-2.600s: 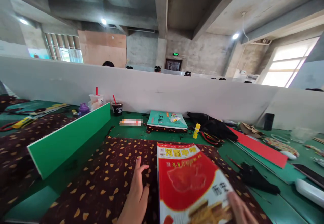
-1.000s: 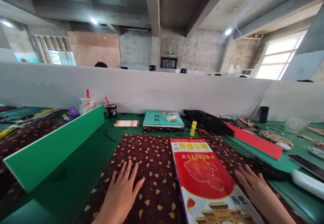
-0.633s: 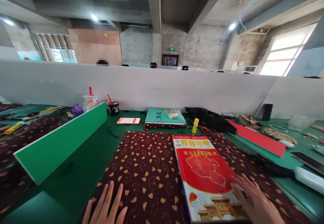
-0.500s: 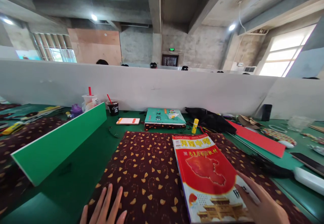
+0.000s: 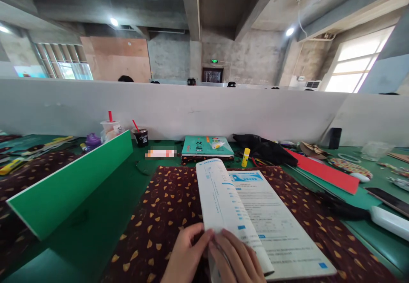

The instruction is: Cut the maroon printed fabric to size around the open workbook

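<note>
The book point(image 5: 275, 223) lies open on a dark brown cloth point(image 5: 153, 232) with a yellow leaf-like print. Its right-hand page is flat and shows printed text with blue headings. The front part point(image 5: 220, 197) is turned over to the left and bulges upward in a curve. My left hand point(image 5: 187, 253) is closed at the left edge of the turned part, thumb and fingers pinching it. Beside it, my right hand point(image 5: 236, 257) curls over the lower turned page, fingers close together against the paper. The thumbs' exact hold is partly hidden.
A green board point(image 5: 73, 180) stands upright at left. Behind lie a teal book point(image 5: 207, 145), a glue stick point(image 5: 245, 157) and a phone point(image 5: 160, 153). A drink cup point(image 5: 140, 137) stands by the white partition point(image 5: 159, 108). A red board point(image 5: 322, 172) and black cloth point(image 5: 262, 146) lie right.
The book was closed with its red cover up; now it is open. My left hand has come from the cloth to the book, and my right hand has moved left from the cover's right edge.
</note>
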The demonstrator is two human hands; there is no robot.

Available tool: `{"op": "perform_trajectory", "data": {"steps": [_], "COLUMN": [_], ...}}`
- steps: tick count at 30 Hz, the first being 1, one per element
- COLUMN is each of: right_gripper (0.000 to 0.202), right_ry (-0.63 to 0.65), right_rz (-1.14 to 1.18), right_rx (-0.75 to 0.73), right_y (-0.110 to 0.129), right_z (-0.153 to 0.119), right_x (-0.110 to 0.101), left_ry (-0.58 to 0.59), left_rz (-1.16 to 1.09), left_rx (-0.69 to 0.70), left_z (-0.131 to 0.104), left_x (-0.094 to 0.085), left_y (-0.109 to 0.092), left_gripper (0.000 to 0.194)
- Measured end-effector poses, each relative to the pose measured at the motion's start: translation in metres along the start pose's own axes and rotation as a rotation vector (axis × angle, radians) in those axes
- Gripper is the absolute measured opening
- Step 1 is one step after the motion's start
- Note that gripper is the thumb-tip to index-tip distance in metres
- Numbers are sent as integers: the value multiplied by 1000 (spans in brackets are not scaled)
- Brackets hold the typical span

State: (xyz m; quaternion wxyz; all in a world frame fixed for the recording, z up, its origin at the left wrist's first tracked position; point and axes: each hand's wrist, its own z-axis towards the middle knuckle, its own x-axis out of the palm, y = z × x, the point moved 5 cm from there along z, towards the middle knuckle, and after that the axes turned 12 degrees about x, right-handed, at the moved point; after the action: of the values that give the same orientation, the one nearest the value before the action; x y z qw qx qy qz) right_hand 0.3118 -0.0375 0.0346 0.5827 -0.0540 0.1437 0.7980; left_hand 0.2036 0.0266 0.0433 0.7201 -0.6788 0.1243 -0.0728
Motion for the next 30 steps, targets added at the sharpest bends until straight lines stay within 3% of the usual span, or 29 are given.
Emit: {"op": "perform_trajectory", "data": {"steps": [5, 10, 15, 17, 21, 23, 26, 30], "right_gripper": [40, 49, 60, 60, 63, 62, 61, 68], "right_ry": [94, 86, 298, 305, 322, 352, 359, 217], "right_rz": [-52, -92, -241, -253, -192, -140, -187, -427], "right_rx": [-36, 18, -81, -35, 15, 76, 214, 454], "right_y": [-4, -22, -39, -42, -43, -57, -97, -143], "right_z": [-9, -4, -1, 2, 6, 8, 13, 27], "right_x": [1, -6, -8, -12, -18, -23, -37, -67], "left_ry": [-77, -154, -58, -30, -89, -106, -146, -200], "left_rz": [-18, 50, 25, 36, 77, 50, 58, 395], "left_rx": [31, 103, 128, 110, 120, 114, 66, 38], "left_z": [10, 9, 4, 4, 6, 7, 5, -6], "left_x": [1, -3, 0, 3, 5, 1, -23, -88], "left_y": [9, 0, -5, -3, -1, -1, 0, 12], "left_gripper": [53, 51, 43, 42, 47, 52, 57, 46]}}
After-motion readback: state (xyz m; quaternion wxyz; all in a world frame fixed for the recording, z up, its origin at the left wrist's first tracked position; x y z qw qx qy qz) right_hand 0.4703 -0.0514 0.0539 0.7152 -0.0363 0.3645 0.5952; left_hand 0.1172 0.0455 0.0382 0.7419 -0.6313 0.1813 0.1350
